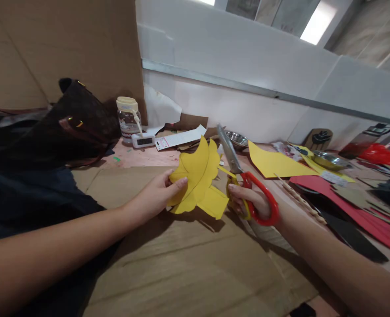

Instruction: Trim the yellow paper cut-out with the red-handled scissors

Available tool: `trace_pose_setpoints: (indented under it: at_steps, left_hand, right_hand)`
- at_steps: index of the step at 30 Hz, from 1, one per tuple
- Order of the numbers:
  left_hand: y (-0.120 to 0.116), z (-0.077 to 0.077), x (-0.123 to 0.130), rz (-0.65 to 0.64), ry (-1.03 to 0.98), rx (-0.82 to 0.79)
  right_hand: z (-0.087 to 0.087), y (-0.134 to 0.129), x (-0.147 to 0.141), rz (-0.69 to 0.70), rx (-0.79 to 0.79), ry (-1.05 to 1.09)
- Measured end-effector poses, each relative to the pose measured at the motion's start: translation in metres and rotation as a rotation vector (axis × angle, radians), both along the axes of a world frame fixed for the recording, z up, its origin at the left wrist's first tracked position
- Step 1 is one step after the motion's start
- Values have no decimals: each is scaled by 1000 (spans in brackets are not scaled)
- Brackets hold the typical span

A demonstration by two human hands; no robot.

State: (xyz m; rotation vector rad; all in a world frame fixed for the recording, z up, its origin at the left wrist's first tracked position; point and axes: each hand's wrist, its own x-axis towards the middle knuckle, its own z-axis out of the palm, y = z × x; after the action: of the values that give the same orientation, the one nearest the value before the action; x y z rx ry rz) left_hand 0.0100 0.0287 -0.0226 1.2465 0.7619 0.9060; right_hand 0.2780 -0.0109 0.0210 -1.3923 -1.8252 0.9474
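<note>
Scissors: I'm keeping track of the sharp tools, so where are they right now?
In the head view, the scissors are right of centre in the right hand, just right of the yellow cutout held by the left hand.

Yellow paper (195, 178), scissors (236, 167) in hands (163, 191)

Left forearm (69, 251) and right forearm (327, 264): bare to edge of view, smooth in outline, tapering forward. Left grip (160, 189) and right grip (252, 197): bare human hands; left thumbnail (183, 180) visible, finer detail blurred.
</note>
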Motion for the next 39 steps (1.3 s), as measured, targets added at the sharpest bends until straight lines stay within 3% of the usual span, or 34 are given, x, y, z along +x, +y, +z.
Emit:
trace_pose_setpoints:
  at_steps: [4, 10, 15, 22, 28, 34, 39]
  left_hand:
    - [0, 1, 0, 38, -21, 17]
    - [-2, 3, -1, 55, -50, -8]
    - [-4, 0, -1, 58, -93, -18]
    - [-7, 3, 0, -6, -82, -33]
    - [-14, 11, 2, -62, -53, -68]
    - [-14, 9, -4, -195, 69, -62]
    - [-15, 10, -7, -216, 195, 48]
  right_hand:
    - [-10, -7, -14, -45, -103, 229]
    - [-6, -24, -20, -81, 25, 375]
    - [-1, -37, -28, -70, 74, 316]
    - [-6, -35, -29, -105, 86, 314]
    - [-19, -39, -35, 10, 98, 344]
    - [2, -39, -32, -58, 163, 147]
    - [10, -34, -23, -151, 274, 37]
